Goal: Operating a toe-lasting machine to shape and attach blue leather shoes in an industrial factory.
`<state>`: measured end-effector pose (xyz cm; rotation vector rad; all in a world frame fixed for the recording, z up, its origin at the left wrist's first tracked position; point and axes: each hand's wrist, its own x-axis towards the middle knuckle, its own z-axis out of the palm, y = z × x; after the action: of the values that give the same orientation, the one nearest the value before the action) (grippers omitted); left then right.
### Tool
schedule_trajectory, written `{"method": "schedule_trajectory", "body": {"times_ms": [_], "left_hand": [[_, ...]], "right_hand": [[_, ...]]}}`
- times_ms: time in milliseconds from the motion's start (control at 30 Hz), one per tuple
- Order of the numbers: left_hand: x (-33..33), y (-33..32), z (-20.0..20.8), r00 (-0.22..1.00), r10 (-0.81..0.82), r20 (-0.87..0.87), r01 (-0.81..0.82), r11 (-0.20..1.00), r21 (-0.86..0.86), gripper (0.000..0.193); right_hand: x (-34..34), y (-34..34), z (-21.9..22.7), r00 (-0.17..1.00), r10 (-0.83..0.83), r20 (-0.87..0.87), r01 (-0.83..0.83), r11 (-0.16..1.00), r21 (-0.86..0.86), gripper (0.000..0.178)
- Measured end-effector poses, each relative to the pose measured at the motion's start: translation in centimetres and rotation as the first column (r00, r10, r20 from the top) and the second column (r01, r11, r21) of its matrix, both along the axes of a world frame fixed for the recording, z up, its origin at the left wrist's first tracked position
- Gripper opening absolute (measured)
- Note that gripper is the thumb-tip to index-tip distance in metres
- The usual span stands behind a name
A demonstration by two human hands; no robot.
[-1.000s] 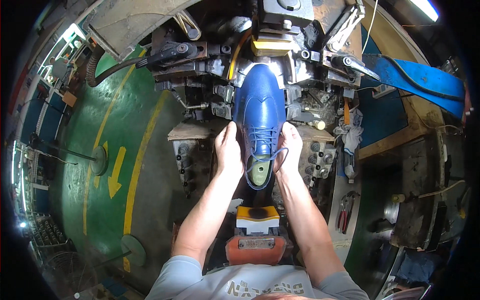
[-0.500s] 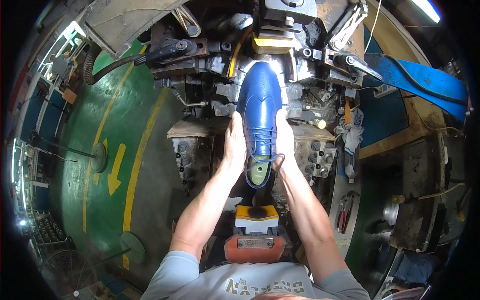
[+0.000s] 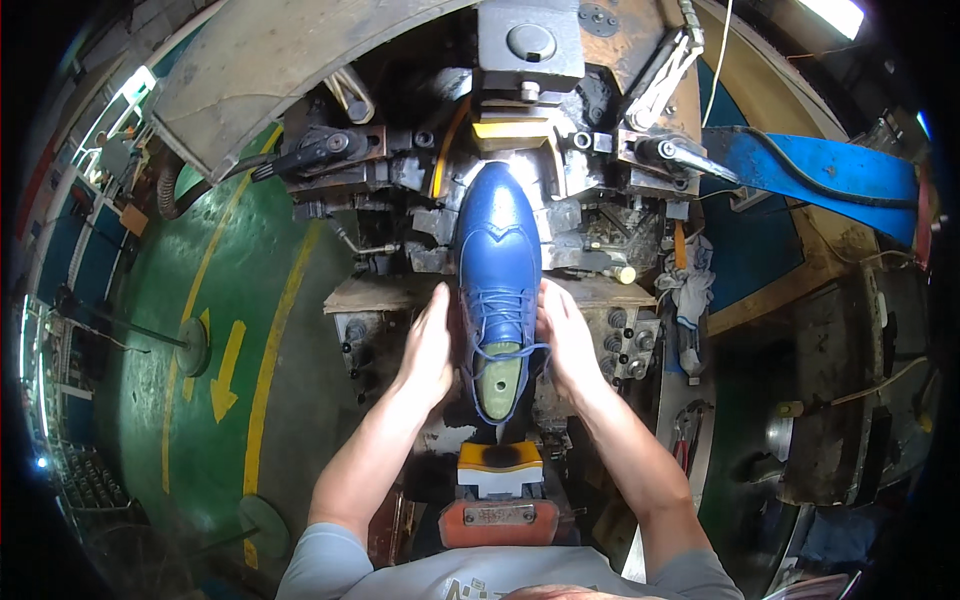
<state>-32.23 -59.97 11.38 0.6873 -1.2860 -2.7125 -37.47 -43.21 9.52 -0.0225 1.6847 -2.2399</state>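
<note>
A blue lace-up shoe lies toe away from me among the metal jaws of a machine. Its upper is glossy, its laces are threaded, and a green last with a small hole fills the heel opening. My left hand is beside the shoe, fingers stretched forward, with a narrow gap between palm and shoe. On the other side, my right hand is open with its fingertips at the shoe's side by the laces; whether they touch it is hard to tell. What supports the shoe underneath is hidden.
Just beyond the toe sits a yellow-edged pad under a metal block. Nearer me is an orange-topped pad over a red block. Control knobs flank both sides. Pliers and a glove are at right.
The view has shifted, so everything sits lower in the picture. My left hand has come away from the shoe's side, and both hands have drawn back slightly toward me. The shoe stays in the machine.
</note>
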Motion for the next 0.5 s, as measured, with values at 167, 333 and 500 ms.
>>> {"method": "schedule_trajectory", "body": {"times_ms": [167, 333, 500], "left_hand": [[3.9, -2.8, -3.7, 0.999, 0.032, -0.038, -0.039, 0.982, -0.184, 0.051], [7.2, -4.0, -6.4, 0.994, 0.110, -0.019, -0.111, 0.977, -0.182, 0.046], [8.7, -4.1, -7.1, 0.988, 0.155, 0.026, -0.146, 0.969, -0.200, 0.044]], "right_hand": [[-1.4, 10.0, -12.0, 0.809, -0.431, -0.400, 0.588, 0.602, 0.540, 0.056], [-0.8, 15.2, -20.1, 0.680, -0.683, -0.269, 0.660, 0.410, 0.629, 0.060], [-0.1, 14.9, -20.5, 0.738, -0.621, 0.264, 0.603, 0.783, 0.154, 0.042]]}}
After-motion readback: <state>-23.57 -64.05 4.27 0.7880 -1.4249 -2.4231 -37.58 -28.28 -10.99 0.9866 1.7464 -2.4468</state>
